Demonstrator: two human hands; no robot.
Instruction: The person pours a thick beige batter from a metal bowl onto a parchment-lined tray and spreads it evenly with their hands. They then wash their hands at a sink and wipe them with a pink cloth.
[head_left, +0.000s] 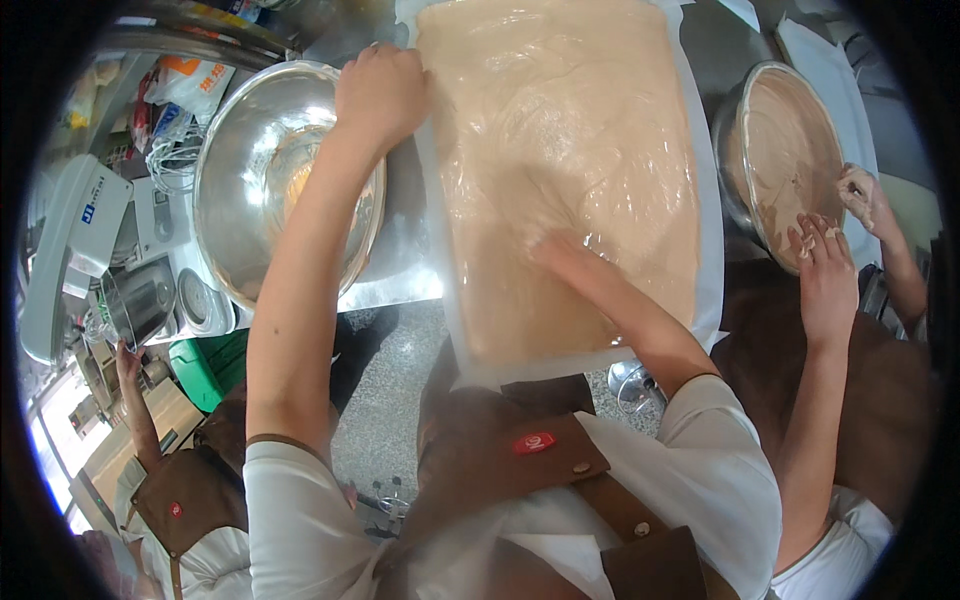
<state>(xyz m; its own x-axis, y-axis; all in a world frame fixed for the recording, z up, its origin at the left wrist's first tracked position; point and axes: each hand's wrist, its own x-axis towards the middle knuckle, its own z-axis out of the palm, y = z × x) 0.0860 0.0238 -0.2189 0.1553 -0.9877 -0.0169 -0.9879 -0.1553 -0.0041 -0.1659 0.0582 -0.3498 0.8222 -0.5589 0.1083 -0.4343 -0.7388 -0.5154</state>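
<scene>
A large sheet of pale brown batter (570, 135) lies in front of me, in a paper-lined rectangular pan whose lining paper (709, 262) shows along the sides. My right hand (551, 246) is at the batter's surface, left of its middle. Motion blurs its fingers, and whether they hold a tool cannot be made out. My left hand (382, 94) is curled at the pan's upper left edge, beside the rim of a big steel mixing bowl (232, 180). What its fingers grip is hidden. Yellowish residue lies inside that bowl, partly behind my left forearm.
At right, a co-worker's batter-smeared hands (829, 247) are at a steel bowl of batter (787, 150). Another person (187, 495) stands at lower left, one hand near a stand mixer's bowl (139, 300). A wire whisk (176, 157) and a plastic bag (191, 86) lie beyond the left bowl.
</scene>
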